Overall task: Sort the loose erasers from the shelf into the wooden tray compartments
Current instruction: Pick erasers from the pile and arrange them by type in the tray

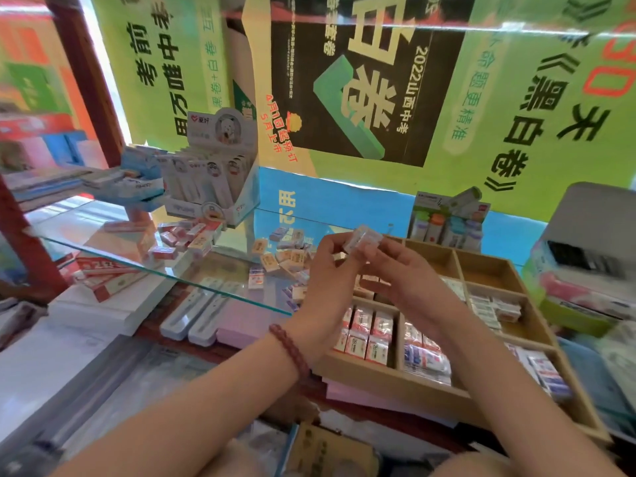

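Note:
Both hands meet above the wooden tray [395, 382] and hold one small pale wrapped eraser [362, 238] between their fingertips. My left hand [328, 270], with a red bead bracelet on the wrist, pinches its left side. My right hand [399, 273] grips its right side. Several loose erasers [282, 259] lie scattered on the glass shelf [113, 242] just left of my hands, with more pink ones [186, 237] further left. The tray's near compartments hold rows of red-and-white erasers [366, 333] and blue-and-white ones [425, 356]; its far compartments look bare.
A white display box of pens [213, 173] stands at the shelf's back left. A pack of correction tapes [447, 218] sits behind the tray. A grey box [592, 228] is at right. Red boxes [103, 273] and flat pen cases [196, 315] lie below the shelf.

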The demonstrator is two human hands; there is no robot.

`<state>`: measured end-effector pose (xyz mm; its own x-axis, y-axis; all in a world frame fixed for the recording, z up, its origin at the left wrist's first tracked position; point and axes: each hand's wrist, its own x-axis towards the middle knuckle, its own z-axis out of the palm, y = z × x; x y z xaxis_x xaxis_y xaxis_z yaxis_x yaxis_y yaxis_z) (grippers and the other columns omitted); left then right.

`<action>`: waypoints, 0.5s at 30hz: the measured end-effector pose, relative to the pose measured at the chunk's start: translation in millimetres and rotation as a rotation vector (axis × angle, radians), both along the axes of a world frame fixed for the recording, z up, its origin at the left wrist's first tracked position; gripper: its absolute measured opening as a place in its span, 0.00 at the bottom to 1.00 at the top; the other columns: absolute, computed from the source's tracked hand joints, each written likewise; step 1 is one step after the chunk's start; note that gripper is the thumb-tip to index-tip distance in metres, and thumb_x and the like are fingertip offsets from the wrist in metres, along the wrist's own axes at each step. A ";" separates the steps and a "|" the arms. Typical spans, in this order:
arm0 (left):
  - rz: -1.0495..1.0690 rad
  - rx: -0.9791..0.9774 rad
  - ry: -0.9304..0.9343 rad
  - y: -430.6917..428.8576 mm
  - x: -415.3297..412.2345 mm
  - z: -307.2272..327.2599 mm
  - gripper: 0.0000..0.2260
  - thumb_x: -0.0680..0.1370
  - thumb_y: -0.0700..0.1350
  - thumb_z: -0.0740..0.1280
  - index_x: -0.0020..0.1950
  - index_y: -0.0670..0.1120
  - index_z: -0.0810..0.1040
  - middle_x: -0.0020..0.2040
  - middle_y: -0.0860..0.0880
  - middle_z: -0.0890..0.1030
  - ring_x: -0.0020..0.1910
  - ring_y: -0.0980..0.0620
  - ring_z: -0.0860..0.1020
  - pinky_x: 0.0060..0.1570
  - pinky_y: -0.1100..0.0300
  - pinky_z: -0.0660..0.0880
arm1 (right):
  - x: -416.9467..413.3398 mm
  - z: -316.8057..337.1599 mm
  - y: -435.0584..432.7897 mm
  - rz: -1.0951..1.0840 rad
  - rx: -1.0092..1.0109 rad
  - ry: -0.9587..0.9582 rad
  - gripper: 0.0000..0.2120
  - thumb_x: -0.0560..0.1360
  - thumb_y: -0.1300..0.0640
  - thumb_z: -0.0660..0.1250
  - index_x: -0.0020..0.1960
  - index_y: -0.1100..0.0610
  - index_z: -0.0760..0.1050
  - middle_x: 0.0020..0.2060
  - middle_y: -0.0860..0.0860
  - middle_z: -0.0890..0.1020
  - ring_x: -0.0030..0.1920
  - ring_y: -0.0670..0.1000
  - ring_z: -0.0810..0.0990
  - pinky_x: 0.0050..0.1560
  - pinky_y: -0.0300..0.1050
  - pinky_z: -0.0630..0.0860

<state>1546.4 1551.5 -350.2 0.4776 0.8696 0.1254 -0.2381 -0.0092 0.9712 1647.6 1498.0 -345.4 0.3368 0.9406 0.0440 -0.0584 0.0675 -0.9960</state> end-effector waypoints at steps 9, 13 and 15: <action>-0.076 0.001 0.035 -30.8 47.0 -8.2 0.11 0.75 0.48 0.69 0.56 0.51 0.73 0.52 0.52 0.78 0.49 0.58 0.76 0.44 0.70 0.71 | 42.0 1.0 -40.5 -0.132 -0.007 0.041 0.09 0.73 0.55 0.65 0.52 0.55 0.79 0.39 0.48 0.82 0.35 0.44 0.77 0.33 0.34 0.73; -0.263 0.411 0.316 -30.7 55.0 -21.4 0.22 0.77 0.59 0.60 0.68 0.51 0.64 0.59 0.54 0.72 0.58 0.57 0.71 0.56 0.64 0.68 | 81.2 0.0 -63.9 -0.523 -0.020 -0.356 0.03 0.78 0.57 0.64 0.49 0.56 0.76 0.33 0.50 0.79 0.27 0.42 0.74 0.28 0.35 0.71; -0.306 0.779 0.554 -24.8 54.6 -29.4 0.20 0.80 0.59 0.54 0.69 0.53 0.67 0.67 0.55 0.69 0.66 0.56 0.65 0.66 0.56 0.62 | 108.4 -7.9 -79.3 -0.760 -0.054 -0.527 0.03 0.78 0.57 0.65 0.51 0.53 0.74 0.41 0.52 0.81 0.30 0.44 0.76 0.33 0.40 0.75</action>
<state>1601.0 1526.8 -379.6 0.8305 0.4695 0.2997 0.1469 -0.7036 0.6952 1756.0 1418.7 -353.3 0.8130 0.4802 0.3294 0.4442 -0.1455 -0.8840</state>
